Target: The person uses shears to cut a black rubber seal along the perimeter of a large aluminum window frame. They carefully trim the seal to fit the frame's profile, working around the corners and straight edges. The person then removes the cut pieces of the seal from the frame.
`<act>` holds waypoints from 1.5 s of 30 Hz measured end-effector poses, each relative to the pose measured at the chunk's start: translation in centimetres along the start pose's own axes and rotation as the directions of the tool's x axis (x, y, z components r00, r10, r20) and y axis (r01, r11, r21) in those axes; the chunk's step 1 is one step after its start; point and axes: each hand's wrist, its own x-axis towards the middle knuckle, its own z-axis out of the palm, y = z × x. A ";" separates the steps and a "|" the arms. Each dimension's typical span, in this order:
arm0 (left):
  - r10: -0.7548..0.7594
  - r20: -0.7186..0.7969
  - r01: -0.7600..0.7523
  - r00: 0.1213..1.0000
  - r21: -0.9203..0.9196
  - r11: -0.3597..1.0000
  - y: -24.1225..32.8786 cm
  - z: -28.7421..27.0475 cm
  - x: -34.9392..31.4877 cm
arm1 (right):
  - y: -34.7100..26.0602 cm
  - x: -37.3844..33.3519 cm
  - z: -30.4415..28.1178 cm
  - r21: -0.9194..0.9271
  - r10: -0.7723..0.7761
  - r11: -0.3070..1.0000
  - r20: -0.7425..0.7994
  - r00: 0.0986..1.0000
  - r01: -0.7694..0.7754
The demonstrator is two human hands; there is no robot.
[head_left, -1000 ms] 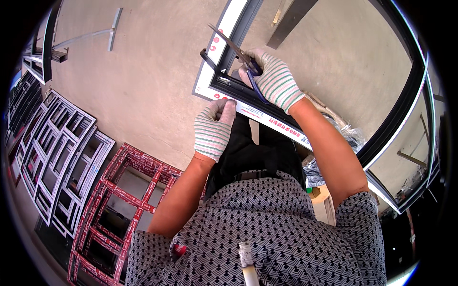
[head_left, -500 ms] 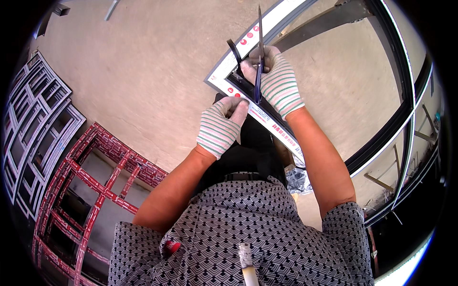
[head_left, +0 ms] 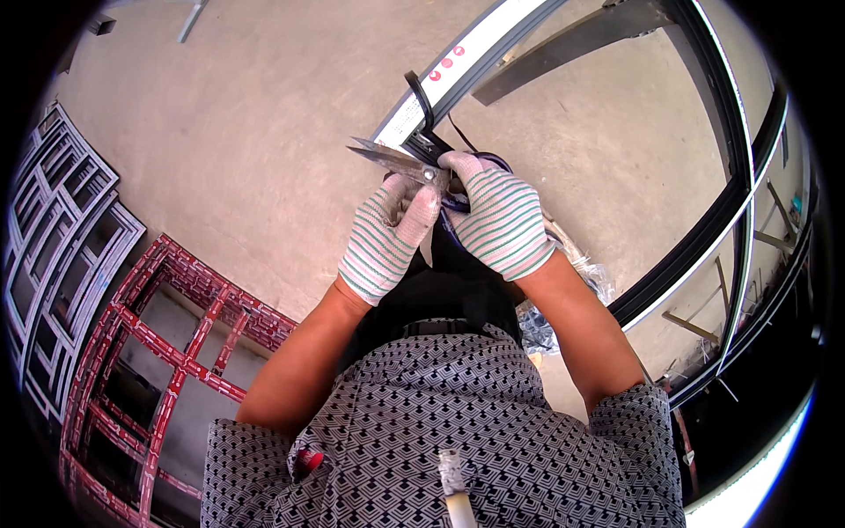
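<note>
My right hand, in a striped knit glove, grips the dark-handled scissors. The blades are slightly apart and point left, over the near corner of a window frame. My left hand, gloved alike, is closed just below the scissors' pivot, thumb against the fingers. What it pinches, if anything, is hidden. A black rubber strip curls up from the corner of the frame, whose pale face carries a white film with red round marks. Gloves and scissors cover part of the corner.
Red-wrapped frames stack at the lower left, with grey-white frames beyond them. Crumpled clear plastic lies by my right forearm. More black frame bars curve along the right. A cigarette with long ash shows at the lower edge.
The scissors have swung from pointing away to pointing left, and my right hand has come down nearer my left. My left hand has shifted slightly left, now close under the blades.
</note>
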 end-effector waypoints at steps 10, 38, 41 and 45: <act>-0.050 -0.114 0.023 0.992 -0.222 0.975 -1.7 0.3 -0.7 | -2.2 -1.5 -0.9 -0.087 -0.139 0.983 0.217 0.966 0.161; -0.189 -0.090 0.208 0.978 0.530 0.823 8.1 -4.6 11.3 | 6.8 4.6 3.8 0.480 0.433 0.708 0.285 0.855 -0.518; -0.217 -0.010 0.183 0.976 0.580 0.794 8.3 -4.4 12.8 | 7.0 4.4 3.9 0.458 0.409 0.754 0.235 0.882 -0.471; -0.293 0.014 0.206 0.956 0.678 0.705 8.9 -3.6 14.2 | 6.9 4.5 3.7 0.472 0.415 0.737 0.248 0.875 -0.483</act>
